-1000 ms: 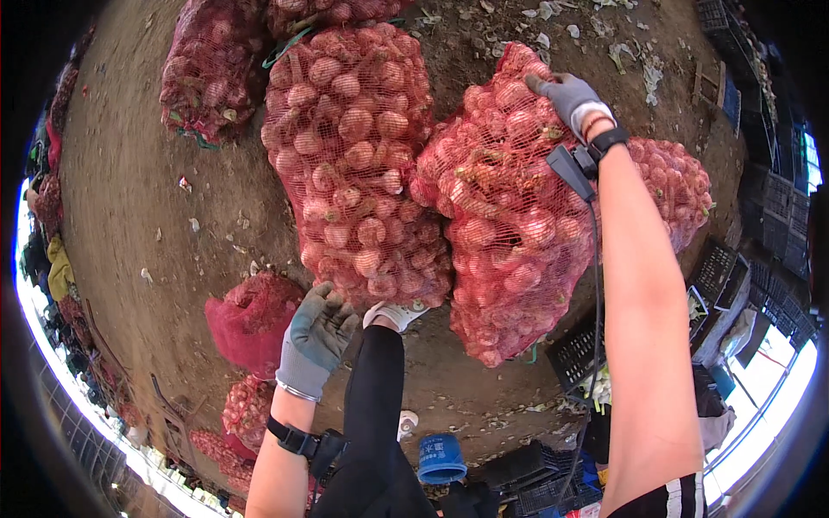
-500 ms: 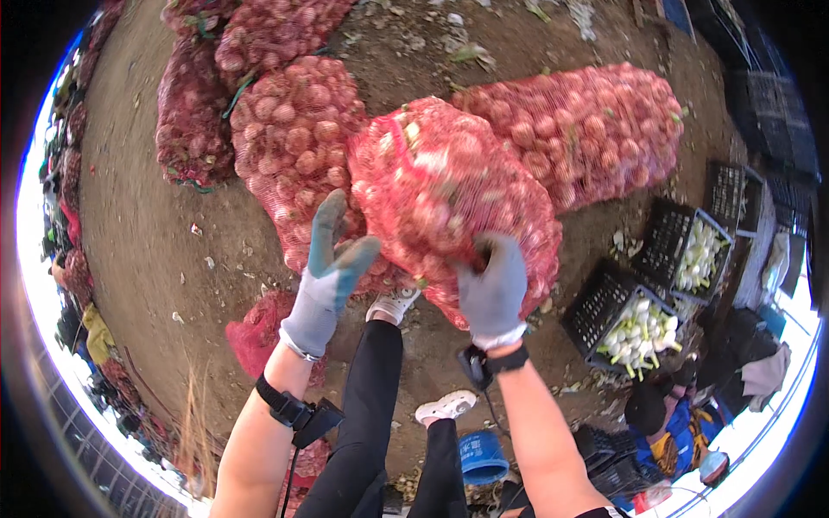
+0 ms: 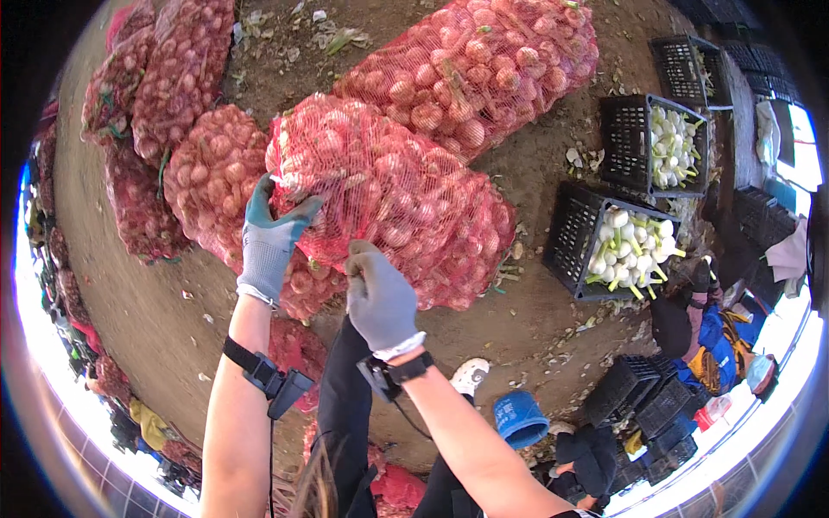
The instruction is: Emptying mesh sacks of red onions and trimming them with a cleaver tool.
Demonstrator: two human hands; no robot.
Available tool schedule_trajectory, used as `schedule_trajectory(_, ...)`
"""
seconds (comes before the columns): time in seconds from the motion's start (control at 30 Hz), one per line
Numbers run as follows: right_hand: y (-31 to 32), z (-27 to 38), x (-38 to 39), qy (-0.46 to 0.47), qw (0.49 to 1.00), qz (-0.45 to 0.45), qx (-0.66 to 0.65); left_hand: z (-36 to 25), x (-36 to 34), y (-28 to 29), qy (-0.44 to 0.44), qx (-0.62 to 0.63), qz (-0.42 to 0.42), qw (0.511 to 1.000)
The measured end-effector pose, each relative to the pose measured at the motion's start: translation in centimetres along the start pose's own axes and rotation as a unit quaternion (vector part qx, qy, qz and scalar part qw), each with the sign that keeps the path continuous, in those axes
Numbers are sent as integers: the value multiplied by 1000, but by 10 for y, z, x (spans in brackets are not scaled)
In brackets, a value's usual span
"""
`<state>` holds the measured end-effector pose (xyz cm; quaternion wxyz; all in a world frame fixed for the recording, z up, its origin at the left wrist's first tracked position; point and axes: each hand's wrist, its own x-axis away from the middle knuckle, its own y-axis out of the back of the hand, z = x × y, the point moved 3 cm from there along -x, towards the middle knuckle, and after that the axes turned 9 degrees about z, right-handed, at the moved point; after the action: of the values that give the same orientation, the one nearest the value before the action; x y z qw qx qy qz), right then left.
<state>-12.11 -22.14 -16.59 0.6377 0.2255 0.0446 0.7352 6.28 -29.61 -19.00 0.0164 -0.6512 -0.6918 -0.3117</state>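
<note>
A red mesh sack of onion-like bulbs (image 3: 397,190) lies at the centre, across other sacks. My left hand (image 3: 272,233), in a grey and teal glove, rests against its left end with thumb and fingers apart. My right hand (image 3: 380,293), gloved in grey, is closed on the mesh at the sack's lower left edge. Behind it lies another full sack (image 3: 466,60); to the left are more filled sacks (image 3: 181,60). A crumpled red sack (image 3: 294,345) lies beneath my hands, by my legs.
Black crates of white-bulbed vegetables (image 3: 626,250) stand at the right, with more stacked crates (image 3: 630,388) below. A blue bucket (image 3: 518,419) is near my white shoe. A co-worker (image 3: 587,457) in dark clothing is at the lower right. Distant sacks line the left edge.
The central sack has tipped over from the right toward the left and now lies crosswise. My right hand has come down to its lower edge; my left has moved up against it. The view has turned.
</note>
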Motion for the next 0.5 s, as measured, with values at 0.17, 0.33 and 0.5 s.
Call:
schedule_trajectory(0.17,-9,-30,-8,-108,977,44,-179,-26,9,-10,72,-99,-2,992)
schedule_trajectory(0.33,16,-27,-10,-103,974,45,-195,-30,19,-10,38,-224,-37,973)
schedule_trajectory(0.5,40,-23,-12,-210,864,145,-433,-37,59,-19,-11,-182,-97,978)
